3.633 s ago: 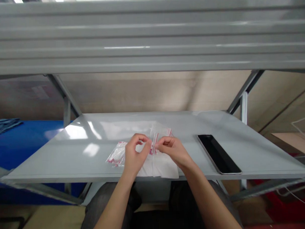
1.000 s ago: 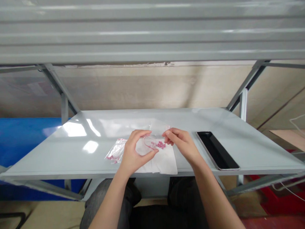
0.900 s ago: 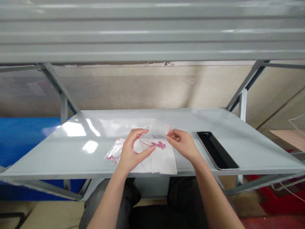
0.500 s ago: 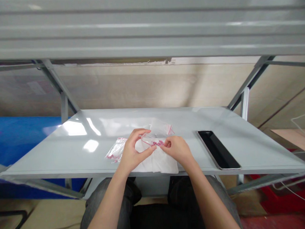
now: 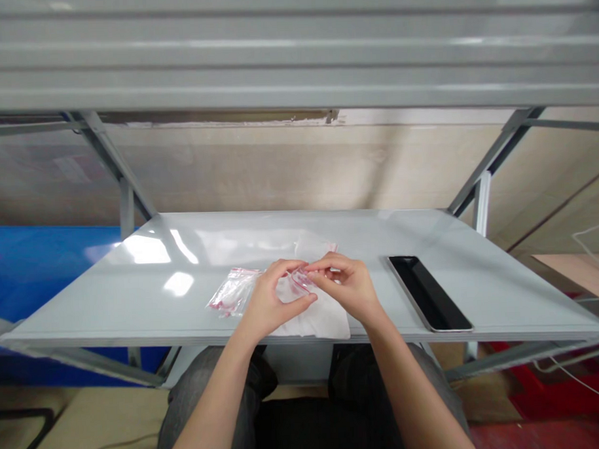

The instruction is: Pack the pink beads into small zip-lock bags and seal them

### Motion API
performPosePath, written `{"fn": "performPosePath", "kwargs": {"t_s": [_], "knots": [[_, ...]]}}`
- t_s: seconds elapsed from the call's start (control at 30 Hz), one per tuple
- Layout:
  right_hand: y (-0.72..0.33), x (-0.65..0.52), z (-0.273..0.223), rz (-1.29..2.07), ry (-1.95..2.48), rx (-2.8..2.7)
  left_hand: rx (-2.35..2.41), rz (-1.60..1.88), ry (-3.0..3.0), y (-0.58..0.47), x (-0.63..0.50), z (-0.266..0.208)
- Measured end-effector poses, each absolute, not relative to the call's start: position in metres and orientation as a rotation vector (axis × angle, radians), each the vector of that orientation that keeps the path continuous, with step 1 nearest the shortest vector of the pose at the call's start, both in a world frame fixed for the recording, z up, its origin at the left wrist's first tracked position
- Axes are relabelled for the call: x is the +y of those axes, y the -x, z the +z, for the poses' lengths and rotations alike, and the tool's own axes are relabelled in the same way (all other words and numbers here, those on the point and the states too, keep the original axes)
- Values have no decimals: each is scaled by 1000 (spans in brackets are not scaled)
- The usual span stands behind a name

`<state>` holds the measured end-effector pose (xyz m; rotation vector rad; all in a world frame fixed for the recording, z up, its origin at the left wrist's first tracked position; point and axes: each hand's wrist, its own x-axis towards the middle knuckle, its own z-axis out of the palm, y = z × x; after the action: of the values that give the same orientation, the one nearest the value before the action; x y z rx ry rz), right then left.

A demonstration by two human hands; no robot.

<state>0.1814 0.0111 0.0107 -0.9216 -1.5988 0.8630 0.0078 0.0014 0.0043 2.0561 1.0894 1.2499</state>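
A small clear zip bag with a red line at its mouth is between my hands, above a white sheet. My left hand grips its left side, fingers over the top and thumb below. At the bag's upper right edge, the fingertips of my right hand are pinched together on it. Any small piece inside that pinch is hidden. Some pink shows through the plastic, but single beads cannot be made out. To the left lies another clear zip bag with pink pieces at its lower end.
A black tablet-like device lies on the right of the grey table. Part of another clear bag shows behind my hands. Slanted metal struts flank the table, and a ribbed grey panel hangs above.
Both hands have come closer together. The right fingers have risen from the loose pink beads to the bag's mouth. The bag has shifted right, and the bead pile no longer shows.
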Motion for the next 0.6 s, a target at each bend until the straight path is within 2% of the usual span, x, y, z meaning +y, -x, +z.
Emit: {"fn": "performPosePath", "kwargs": {"t_s": [0.2,0.4,0.6], "knots": [[-196,22,6,749,1053,-1520,1115,1245,-2044,-5,1,4],[-211,31,-9,466,1495,-1977,1154,1269,-2028,-3,1,5],[-205,30,-13,456,1613,-2001,1148,1265,-2030,-3,1,5]]}}
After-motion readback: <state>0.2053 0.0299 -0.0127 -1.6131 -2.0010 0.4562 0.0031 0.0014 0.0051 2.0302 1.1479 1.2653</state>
